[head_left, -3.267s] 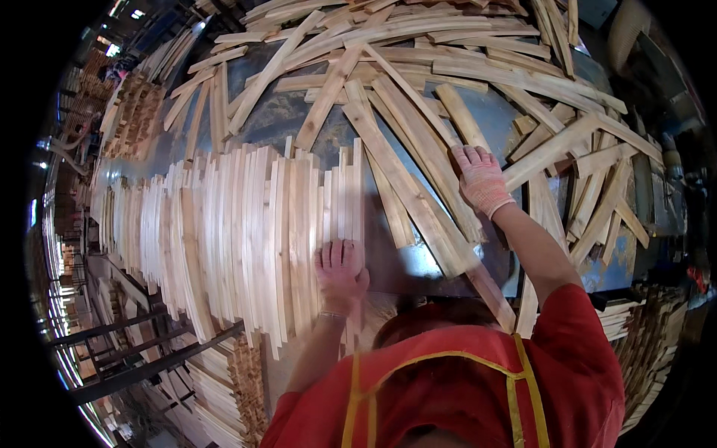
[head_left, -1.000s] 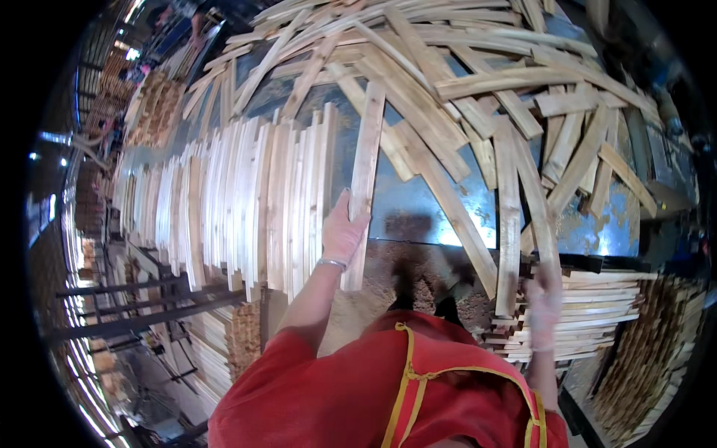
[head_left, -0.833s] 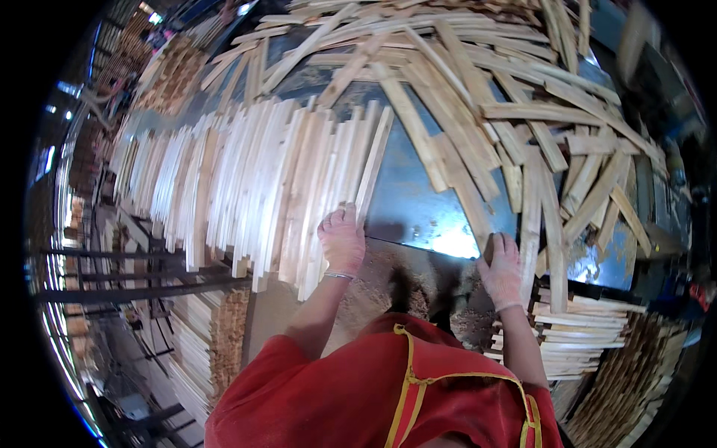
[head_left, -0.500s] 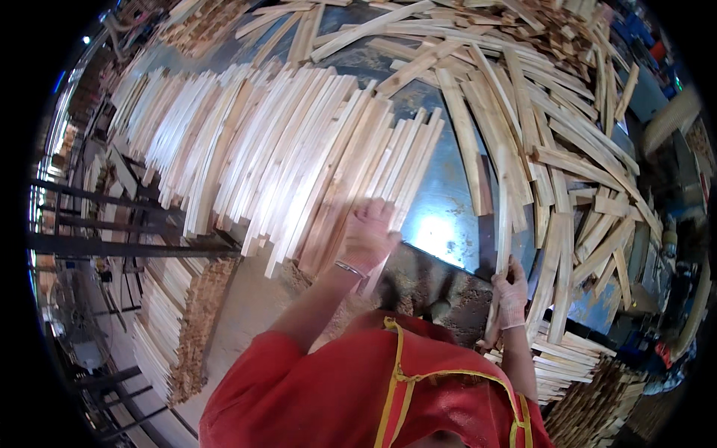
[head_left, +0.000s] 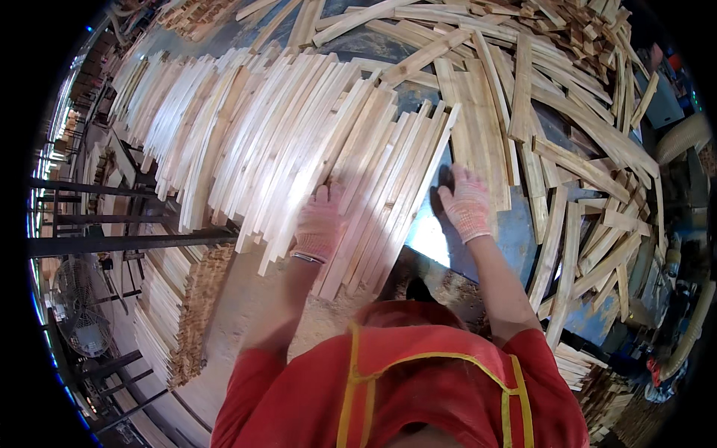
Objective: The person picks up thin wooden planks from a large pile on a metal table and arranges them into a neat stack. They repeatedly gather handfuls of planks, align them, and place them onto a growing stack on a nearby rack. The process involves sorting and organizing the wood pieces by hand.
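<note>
A long row of pale wooden strips (head_left: 276,127) lies side by side across the left and middle of a metal table. My left hand (head_left: 320,224), in a pinkish work glove, rests on the strips near their close ends, fingers stretched forward and grasping none of them. To the right of the row, my right hand (head_left: 467,203), gloved too, is over the bare metal close to a wider group of loose boards (head_left: 478,127). Its thumb stands apart from the fingers and nothing shows between them; the fingertips are partly in shadow.
A loose heap of wooden strips (head_left: 582,112) covers the far right of the table (head_left: 515,246). Stacked strips (head_left: 198,313) stand below the table at left, beside dark metal bars (head_left: 134,243). A fan (head_left: 84,306) is at far left; a hose (head_left: 683,138) hangs at right.
My right hand has let go of the strip it held at lower right and moved up beside the row. My left hand has shifted left. More strips now show along the row's right side.
</note>
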A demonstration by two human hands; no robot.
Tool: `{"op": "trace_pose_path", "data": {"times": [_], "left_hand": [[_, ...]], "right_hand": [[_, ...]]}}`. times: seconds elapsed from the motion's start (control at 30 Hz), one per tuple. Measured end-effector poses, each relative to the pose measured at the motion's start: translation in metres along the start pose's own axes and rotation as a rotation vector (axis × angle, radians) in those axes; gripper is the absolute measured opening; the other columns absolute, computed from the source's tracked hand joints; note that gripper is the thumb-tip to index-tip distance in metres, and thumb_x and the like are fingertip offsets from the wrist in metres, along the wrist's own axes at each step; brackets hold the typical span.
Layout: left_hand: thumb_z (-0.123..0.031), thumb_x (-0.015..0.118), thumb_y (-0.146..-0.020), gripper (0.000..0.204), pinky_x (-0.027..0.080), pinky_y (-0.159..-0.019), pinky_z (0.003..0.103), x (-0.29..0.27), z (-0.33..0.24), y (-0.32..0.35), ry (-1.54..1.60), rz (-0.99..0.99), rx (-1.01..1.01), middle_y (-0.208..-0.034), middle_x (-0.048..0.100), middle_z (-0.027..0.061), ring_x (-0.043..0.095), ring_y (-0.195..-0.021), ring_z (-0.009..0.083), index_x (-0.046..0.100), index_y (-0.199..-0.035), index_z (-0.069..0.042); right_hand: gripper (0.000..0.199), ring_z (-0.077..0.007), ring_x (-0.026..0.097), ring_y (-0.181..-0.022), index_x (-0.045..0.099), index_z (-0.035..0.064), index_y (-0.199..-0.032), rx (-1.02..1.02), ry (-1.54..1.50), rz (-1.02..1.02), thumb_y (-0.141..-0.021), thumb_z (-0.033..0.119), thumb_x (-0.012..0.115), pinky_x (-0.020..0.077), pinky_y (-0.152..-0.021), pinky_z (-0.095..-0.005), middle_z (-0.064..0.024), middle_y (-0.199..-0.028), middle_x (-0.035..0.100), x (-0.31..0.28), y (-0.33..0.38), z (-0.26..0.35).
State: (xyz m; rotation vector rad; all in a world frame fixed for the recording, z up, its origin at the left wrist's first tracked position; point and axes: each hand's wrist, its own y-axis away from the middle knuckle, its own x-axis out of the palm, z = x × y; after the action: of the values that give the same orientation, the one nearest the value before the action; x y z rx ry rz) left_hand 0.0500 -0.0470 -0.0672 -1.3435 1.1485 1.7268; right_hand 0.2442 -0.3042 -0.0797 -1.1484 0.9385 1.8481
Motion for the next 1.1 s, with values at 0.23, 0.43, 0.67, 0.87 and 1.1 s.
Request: {"op": "trace_pose_path", "data": {"times": [0.23, 0.43, 0.67, 0.87, 1.1], "left_hand": [[-0.025, 0.076, -0.09, 0.08, 0.061, -0.087, 0.044, -0.007, -0.003, -0.008, -0.026, -0.038, 0.015, -0.132, 0.059, 0.0142, 0.071, -0.105, 0.0349, 0.039, -0.159, -0.012], [-0.011, 0.062, -0.092, 0.066, 0.06, -0.084, 0.048, -0.03, -0.012, -0.022, 0.229, 0.014, -0.169, -0.127, 0.066, 0.02, 0.07, -0.108, 0.0369, 0.044, -0.155, -0.008], [-0.008, 0.059, -0.088, 0.062, 0.057, -0.092, 0.053, -0.018, -0.087, 0.024, 0.673, -0.248, 0.001, -0.121, 0.068, 0.0222, 0.068, -0.107, 0.0421, 0.053, -0.15, -0.008], [-0.005, 0.059, -0.088, 0.062, 0.058, -0.088, 0.05, -0.017, -0.106, 0.038, 0.705, -0.195, -0.02, -0.119, 0.068, 0.0216, 0.068, -0.101, 0.0439, 0.056, -0.149, -0.013], [-0.006, 0.064, -0.085, 0.059, 0.053, -0.1, 0.051, 0.007, -0.094, 0.063, 0.686, -0.225, 0.073, -0.124, 0.067, 0.0206, 0.063, -0.115, 0.0397, 0.054, -0.144, -0.005]], "right_hand": [[0.079, -0.0346, 0.045, -0.15, 0.048, 0.0145, -0.157, -0.077, 0.245, -0.111, -0.084, 0.03, 0.073, 0.0376, -0.122, -0.0508, -0.0125, -0.157, 0.052, -0.006, -0.025, -0.114], [0.07, -0.0371, 0.06, -0.133, 0.052, 0.0094, -0.154, -0.058, 0.127, -0.116, -0.087, 0.023, 0.069, 0.0471, -0.114, -0.0413, -0.0168, -0.143, 0.065, -0.035, -0.026, -0.164], [0.065, -0.0303, 0.075, -0.104, 0.054, 0.0015, -0.149, 0.088, -0.707, -0.037, -0.087, 0.015, 0.071, 0.057, -0.09, -0.0403, -0.0233, -0.117, 0.076, -0.031, -0.001, -0.054], [0.064, -0.0488, 0.064, -0.12, 0.055, 0.0042, -0.147, 0.304, -0.504, -0.227, -0.085, 0.017, 0.066, 0.0502, -0.107, -0.0503, -0.0296, -0.129, 0.066, 0.041, -0.005, -0.014], [0.075, -0.0446, 0.069, -0.115, 0.043, 0.0025, -0.158, 0.3, -0.59, 0.011, -0.087, 0.016, 0.066, 0.0526, -0.104, -0.05, -0.0312, -0.123, 0.069, 0.079, 0.127, 0.006]]}}
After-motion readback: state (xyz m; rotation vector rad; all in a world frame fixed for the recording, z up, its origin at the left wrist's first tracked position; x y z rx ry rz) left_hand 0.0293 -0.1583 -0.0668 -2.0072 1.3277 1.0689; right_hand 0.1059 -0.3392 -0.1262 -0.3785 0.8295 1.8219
